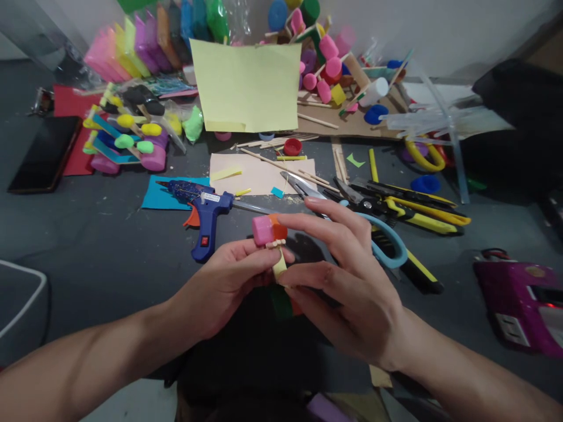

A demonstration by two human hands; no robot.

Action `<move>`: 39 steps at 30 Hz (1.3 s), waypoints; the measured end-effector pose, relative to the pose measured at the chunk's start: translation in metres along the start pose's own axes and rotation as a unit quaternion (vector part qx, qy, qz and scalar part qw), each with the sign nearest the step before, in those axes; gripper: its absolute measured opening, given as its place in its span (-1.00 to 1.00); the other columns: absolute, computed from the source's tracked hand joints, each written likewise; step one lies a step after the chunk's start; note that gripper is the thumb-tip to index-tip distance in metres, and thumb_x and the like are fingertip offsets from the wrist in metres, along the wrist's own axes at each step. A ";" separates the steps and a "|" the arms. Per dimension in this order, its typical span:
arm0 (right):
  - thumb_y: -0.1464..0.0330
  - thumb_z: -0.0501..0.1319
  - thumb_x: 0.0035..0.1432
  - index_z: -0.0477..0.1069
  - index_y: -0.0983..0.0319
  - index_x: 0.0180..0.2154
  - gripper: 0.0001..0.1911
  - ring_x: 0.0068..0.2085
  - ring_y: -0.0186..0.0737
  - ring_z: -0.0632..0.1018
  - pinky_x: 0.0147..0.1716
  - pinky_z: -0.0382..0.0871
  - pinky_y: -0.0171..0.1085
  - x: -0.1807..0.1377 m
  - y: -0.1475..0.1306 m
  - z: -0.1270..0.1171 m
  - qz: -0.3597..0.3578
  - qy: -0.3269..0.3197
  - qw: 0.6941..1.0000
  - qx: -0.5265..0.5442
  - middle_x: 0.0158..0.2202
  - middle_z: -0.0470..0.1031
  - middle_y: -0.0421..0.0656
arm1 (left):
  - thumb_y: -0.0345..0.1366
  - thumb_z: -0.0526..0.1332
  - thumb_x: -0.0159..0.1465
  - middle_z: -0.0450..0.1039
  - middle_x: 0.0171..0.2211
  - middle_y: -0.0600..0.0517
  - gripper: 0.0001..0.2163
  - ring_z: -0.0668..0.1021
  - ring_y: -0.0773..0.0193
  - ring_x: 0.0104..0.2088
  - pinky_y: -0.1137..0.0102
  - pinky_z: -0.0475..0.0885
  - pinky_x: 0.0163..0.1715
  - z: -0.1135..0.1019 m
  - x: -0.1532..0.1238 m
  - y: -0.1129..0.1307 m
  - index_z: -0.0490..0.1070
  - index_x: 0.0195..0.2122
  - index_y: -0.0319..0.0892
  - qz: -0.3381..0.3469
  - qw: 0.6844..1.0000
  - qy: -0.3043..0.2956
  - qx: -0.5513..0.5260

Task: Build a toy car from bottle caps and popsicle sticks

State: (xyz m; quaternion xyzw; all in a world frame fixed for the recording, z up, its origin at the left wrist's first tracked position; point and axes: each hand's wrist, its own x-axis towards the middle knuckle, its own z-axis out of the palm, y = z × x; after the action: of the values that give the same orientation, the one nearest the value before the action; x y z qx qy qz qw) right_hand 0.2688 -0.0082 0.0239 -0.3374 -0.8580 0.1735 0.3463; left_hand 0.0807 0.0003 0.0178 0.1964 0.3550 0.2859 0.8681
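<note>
A small craft piece [269, 230], made of a pink foam block, an orange block and thin wooden sticks with a pale yellow strip below, is held over the dark table. My left hand [229, 281] is closed, pinching the piece from below and the left. My right hand [347, 275] holds the piece from the right, thumb and lower fingers on the yellow strip, index finger stretched over the orange block. A green and orange bit shows under my fingers, partly hidden.
A blue glue gun [206, 211] lies just beyond my hands. Blue-handled scissors [387, 246], yellow cutters [417, 211], a yellow paper sheet [246, 85], coloured foam pieces [132, 135], wooden sticks, a dark phone [44, 155] and a purple device [519, 299] surround them.
</note>
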 end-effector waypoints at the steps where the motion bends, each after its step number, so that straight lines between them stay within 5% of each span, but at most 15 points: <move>1: 0.58 0.24 0.16 0.48 0.22 -0.22 -0.81 0.35 0.06 0.20 0.31 0.10 0.16 0.000 0.000 0.000 -0.002 0.003 1.000 -0.003 0.23 0.33 0.04 | -0.27 0.27 0.32 0.51 -0.41 0.04 -0.85 0.54 0.37 -0.37 0.52 0.42 -0.27 0.000 0.000 0.000 0.56 -0.30 -0.25 0.001 1.000 0.007 0.011; 8: 0.57 0.24 0.16 0.48 0.23 -0.21 -0.82 0.34 0.07 0.22 0.32 0.12 0.14 0.002 -0.001 -0.001 0.005 0.009 1.000 -0.002 0.21 0.36 0.05 | -0.19 0.32 0.30 0.56 -0.36 0.04 -0.80 0.52 0.37 -0.32 0.54 0.36 -0.25 -0.006 -0.001 -0.003 0.57 -0.36 -0.22 0.014 0.994 -0.005 0.105; 16: 0.54 0.20 0.25 0.45 0.19 -0.23 -0.86 0.34 -0.06 0.26 0.40 -0.01 0.08 0.002 0.003 -0.009 0.060 -0.011 0.992 0.110 0.21 0.38 -0.05 | -0.20 0.31 0.30 0.55 -0.30 -0.01 -0.81 0.56 0.31 -0.28 0.44 0.45 -0.15 -0.011 0.002 -0.002 0.58 -0.21 -0.23 -0.037 0.994 -0.101 0.017; 27: 0.39 0.24 0.31 0.48 0.10 -0.23 -0.94 0.34 -0.12 0.30 0.33 0.16 -0.05 -0.002 0.005 -0.006 0.195 0.011 0.940 0.279 0.25 0.38 -0.23 | -0.20 0.41 0.20 0.46 -0.20 -0.03 -0.74 0.53 0.29 -0.19 0.44 0.45 -0.11 -0.006 0.001 -0.003 0.54 -0.16 -0.24 -0.027 0.993 -0.101 -0.056; 39: 0.42 0.22 0.31 0.46 0.14 -0.26 -0.92 0.34 -0.12 0.29 0.38 0.03 -0.01 0.000 0.003 -0.005 0.148 -0.004 0.964 0.219 0.22 0.41 -0.16 | -0.27 0.35 0.27 0.48 -0.23 -0.02 -0.77 0.54 0.30 -0.21 0.42 0.48 -0.12 -0.007 0.001 -0.005 0.54 -0.08 -0.22 -0.034 0.996 -0.080 -0.027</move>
State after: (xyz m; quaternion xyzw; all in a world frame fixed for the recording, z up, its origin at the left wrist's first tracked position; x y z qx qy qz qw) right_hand 0.2734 -0.0059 0.0261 -0.3762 -0.7407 0.4080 0.3787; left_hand 0.0776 -0.0019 0.0102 0.1826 0.2834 0.2496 0.9078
